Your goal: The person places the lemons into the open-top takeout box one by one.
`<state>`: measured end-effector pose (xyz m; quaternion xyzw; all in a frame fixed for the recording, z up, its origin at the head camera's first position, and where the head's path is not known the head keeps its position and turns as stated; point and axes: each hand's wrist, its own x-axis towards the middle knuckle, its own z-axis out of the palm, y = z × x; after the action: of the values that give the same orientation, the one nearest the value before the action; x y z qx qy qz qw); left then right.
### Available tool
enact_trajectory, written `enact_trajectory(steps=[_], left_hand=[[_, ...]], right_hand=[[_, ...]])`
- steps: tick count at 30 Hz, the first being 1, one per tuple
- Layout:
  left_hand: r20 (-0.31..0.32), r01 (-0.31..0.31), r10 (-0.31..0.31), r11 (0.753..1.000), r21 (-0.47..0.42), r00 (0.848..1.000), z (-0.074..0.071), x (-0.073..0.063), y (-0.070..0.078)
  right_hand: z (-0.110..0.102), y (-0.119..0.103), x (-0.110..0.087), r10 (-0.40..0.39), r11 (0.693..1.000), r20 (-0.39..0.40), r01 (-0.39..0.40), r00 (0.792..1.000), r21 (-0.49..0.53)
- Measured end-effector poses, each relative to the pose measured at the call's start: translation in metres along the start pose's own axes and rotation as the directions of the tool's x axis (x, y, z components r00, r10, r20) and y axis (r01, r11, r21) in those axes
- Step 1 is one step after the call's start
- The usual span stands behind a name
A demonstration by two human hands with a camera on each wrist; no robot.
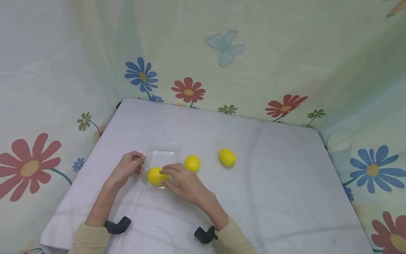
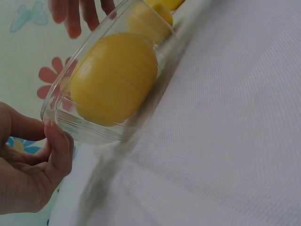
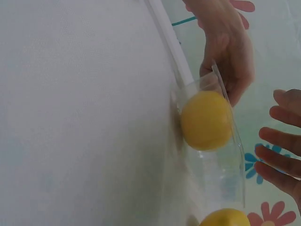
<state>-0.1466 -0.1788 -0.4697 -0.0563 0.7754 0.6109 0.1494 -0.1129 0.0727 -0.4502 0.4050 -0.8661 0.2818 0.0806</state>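
A clear plastic box [image 1: 164, 155] lies on the table with one yellow lemon [image 1: 154, 176] inside, at its near end. My left hand [image 1: 127, 167] pinches the box's rim between thumb and fingers; the left wrist view shows this hand [image 2: 33, 165] at the rim's corner. Over the near right side of the box is my right hand [image 1: 188, 182], its fingers spread. In the right wrist view the fingers of that hand [image 3: 282, 141] stand apart from the lemon [image 3: 206, 120] and hold nothing. Just right of the box rests a second lemon [image 1: 192, 163].
A third lemon [image 1: 227, 157] lies farther right on the white-covered table [image 1: 285, 183]. Curtains [image 1: 253, 70] printed with flowers and a butterfly hang behind the table and along its sides. A black wrist device [image 1: 118, 225] sits at the left sleeve, another [image 1: 205, 235] at the right.
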Motion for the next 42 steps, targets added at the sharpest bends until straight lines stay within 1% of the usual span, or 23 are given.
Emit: enact_trajectory(steps=[3,5,7,10,14,18,21,24,27,32,38,42], left_hand=[[-0.004,-0.005,0.005,1.000,0.006,1.000,-0.002,0.000,0.000],[-0.004,-0.006,0.006,1.000,0.005,1.000,-0.003,0.001,-0.001],[-0.001,-0.006,0.006,1.000,-0.005,1.000,-0.003,0.001,-0.001],[-0.001,0.000,0.000,1.000,-0.009,1.000,-0.002,0.001,-0.003],[-0.008,0.001,-0.001,1.000,-0.004,1.000,0.000,0.000,-0.003],[-0.013,-0.004,0.003,1.000,-0.015,1.000,-0.001,-0.001,-0.003],[-0.016,-0.006,0.006,1.000,-0.024,1.000,-0.001,0.000,-0.003],[-0.015,-0.011,0.011,1.000,-0.025,1.000,0.000,0.001,-0.005],[-0.019,-0.006,0.006,1.000,-0.023,1.000,0.000,0.002,-0.006],[-0.023,0.003,-0.004,1.000,-0.023,1.000,0.000,0.003,-0.007],[-0.021,-0.004,0.003,0.999,-0.035,1.000,0.001,0.001,-0.003],[-0.018,-0.001,0.001,0.999,-0.039,1.000,0.001,0.000,-0.001]], right_hand=[[-0.010,0.007,-0.004,-0.018,1.000,-0.099,0.019,0.995,0.008],[-0.015,0.014,-0.007,-0.007,1.000,-0.146,0.007,0.989,-0.002],[-0.020,0.023,-0.010,0.033,0.999,-0.167,-0.035,0.985,-0.011],[-0.025,0.037,-0.017,0.127,0.991,-0.172,-0.132,0.977,-0.019],[-0.027,0.053,-0.023,0.224,0.973,-0.143,-0.229,0.964,-0.018],[-0.023,0.061,-0.025,0.297,0.954,-0.049,-0.298,0.954,-0.014],[-0.018,0.063,-0.025,0.355,0.935,0.024,-0.355,0.935,-0.012],[-0.013,0.065,-0.025,0.389,0.921,0.060,-0.390,0.919,-0.009],[-0.009,0.066,-0.026,0.398,0.917,0.064,-0.398,0.915,-0.009],[-0.005,0.067,-0.026,0.380,0.925,0.054,-0.380,0.923,-0.009],[-0.004,0.067,-0.026,0.367,0.930,0.049,-0.366,0.929,-0.028],[-0.003,0.067,-0.027,0.355,0.935,0.027,-0.354,0.934,-0.035]])
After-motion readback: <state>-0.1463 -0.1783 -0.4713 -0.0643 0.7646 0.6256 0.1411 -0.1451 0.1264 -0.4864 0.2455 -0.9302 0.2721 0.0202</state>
